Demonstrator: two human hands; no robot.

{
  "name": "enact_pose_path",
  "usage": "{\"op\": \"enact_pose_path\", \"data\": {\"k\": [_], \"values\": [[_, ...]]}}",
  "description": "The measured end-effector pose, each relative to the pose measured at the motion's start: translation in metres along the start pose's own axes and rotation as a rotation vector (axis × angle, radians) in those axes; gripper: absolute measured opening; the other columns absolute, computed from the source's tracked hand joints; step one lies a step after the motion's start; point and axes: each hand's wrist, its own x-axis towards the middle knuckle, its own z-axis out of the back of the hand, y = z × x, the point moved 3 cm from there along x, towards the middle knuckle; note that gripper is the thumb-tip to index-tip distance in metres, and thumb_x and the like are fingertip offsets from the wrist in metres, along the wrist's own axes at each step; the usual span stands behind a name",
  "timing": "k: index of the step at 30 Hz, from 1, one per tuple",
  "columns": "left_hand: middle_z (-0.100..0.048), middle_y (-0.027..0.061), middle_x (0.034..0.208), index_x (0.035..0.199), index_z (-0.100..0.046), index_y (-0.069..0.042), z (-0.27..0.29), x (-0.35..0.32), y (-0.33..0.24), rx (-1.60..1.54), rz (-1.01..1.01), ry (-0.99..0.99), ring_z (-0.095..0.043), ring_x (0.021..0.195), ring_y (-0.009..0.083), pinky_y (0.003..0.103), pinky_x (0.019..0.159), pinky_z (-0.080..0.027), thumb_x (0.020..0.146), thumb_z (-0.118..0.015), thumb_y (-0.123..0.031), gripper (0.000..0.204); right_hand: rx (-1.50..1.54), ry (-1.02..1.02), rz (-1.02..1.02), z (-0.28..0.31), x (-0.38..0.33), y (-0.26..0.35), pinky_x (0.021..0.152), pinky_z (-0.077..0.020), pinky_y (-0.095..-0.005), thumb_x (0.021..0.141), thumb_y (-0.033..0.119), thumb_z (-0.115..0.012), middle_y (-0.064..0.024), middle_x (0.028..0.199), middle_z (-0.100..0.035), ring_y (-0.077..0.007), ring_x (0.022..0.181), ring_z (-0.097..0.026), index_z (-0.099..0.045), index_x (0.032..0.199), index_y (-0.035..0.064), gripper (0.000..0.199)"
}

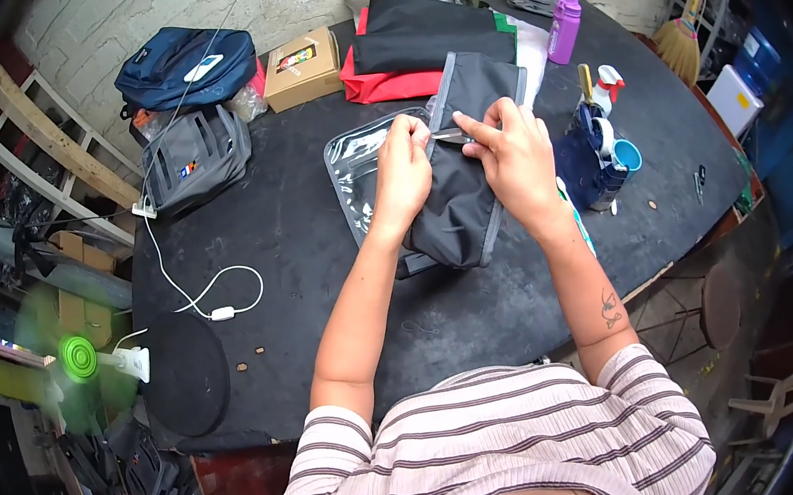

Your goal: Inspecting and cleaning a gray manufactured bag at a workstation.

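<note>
Person seated at a black desk (319, 246), both forearms reaching forward over it.

Left hand (402, 171): fingers curled and pressed together, pinching the edge of a dark grey fabric pouch (458, 193) near its grey trim. Right hand (515, 160): thumb and forefinger pinch a thin silvery tool (447, 133), too small to tell what kind; other fingers loosely spread on the pouch. The two hands sit close, almost touching, over the pouch's upper half.

Pouch lies at desk centre, long axis running away from the person, partly covering a clear plastic sleeve (359, 169) on its left side.

Packages and markings:
- Tan cardboard box (302, 67), far edge of the desk, left of centre; small colourful rectangular label on its top.
- Navy backpack (186, 67), far left against the wall; white oblong tag on its front.
- Grey bag (196, 157) just below it; small orange-and-blue patch.
- Red and black folded fabric (414, 47) behind the pouch.
- Purple bottle (564, 29), far right, upright.
- White spray bottle (607, 88) with red trigger, beside a blue cup (627, 157), right of the hands.

White cable (218, 300) loops across the desk's left part. Green fan (80, 359) at the left edge, blades blurred. Broom (681, 39) leans beyond the desk at right.
</note>
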Motion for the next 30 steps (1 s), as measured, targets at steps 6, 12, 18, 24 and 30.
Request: {"op": "enact_pose_path", "data": {"k": [6, 12, 18, 24, 30], "values": [[-0.047, 0.0034, 0.071, 0.085, -0.047, -0.001, -0.002, -0.002, 0.004, 0.012, -0.009, -0.013, -0.041, 0.065, 0.0111, 0.025, 0.061, -0.038, 0.094, -0.047, -0.007, 0.011, -0.066, 0.019, 0.000, -0.006, -0.002, -0.001, 0.070, -0.0377, -0.0351, 0.072, 0.018, -0.070, -0.0032, 0.084, -0.049, -0.0208, 0.080, -0.049, -0.070, 0.104, 0.0159, 0.032], [-0.058, 0.0023, 0.079, 0.091, -0.046, -0.005, 0.005, -0.007, 0.007, -0.411, 0.198, -0.139, -0.039, 0.052, 0.0014, 0.017, 0.046, -0.031, 0.099, -0.045, -0.017, 0.014, 0.327, -0.350, -0.189, -0.006, -0.010, -0.015, 0.084, -0.0407, -0.0344, 0.080, 0.010, -0.070, -0.0112, 0.100, -0.042, -0.0237, 0.090, -0.047, -0.055, 0.123, 0.0086, 0.046], [-0.050, 0.0055, 0.077, 0.094, -0.059, 0.002, -0.001, -0.033, -0.022, -0.017, -0.028, -0.078, -0.048, 0.062, 0.0170, 0.030, 0.060, -0.043, 0.076, -0.071, -0.009, 0.025, 1.530, -0.134, -0.690, -0.037, -0.012, -0.052, 0.084, -0.0516, -0.0308, 0.073, -0.008, -0.064, -0.0091, 0.102, -0.062, -0.0180, 0.091, -0.063, -0.051, 0.119, -0.0043, 0.048], [-0.034, 0.0157, 0.120, 0.123, -0.037, 0.002, 0.025, -0.076, -0.053, 0.153, -0.551, -0.624, -0.037, 0.113, 0.0290, 0.042, 0.098, -0.032, 0.080, -0.067, -0.015, 0.055, 1.106, 0.053, -0.330, -0.010, 0.032, -0.035, 0.059, -0.0324, -0.0169, 0.069, 0.001, -0.075, 0.0105, 0.073, -0.048, -0.0008, 0.063, -0.037, -0.069, 0.100, 0.0050, 0.032], [-0.052, 0.0077, 0.100, 0.110, -0.047, 0.000, 0.058, -0.085, -0.024, -0.083, -0.274, -0.519, -0.050, 0.093, 0.0133, 0.026, 0.085, -0.041, 0.086, -0.053, 0.002, 0.025, 1.065, 0.785, -0.042, -0.049, -0.029, -0.022, 0.080, -0.0469, -0.0260, 0.066, -0.003, -0.075, -0.0027, 0.091, -0.067, -0.0114, 0.090, -0.061, -0.069, 0.092, 0.0023, 0.027]]}}
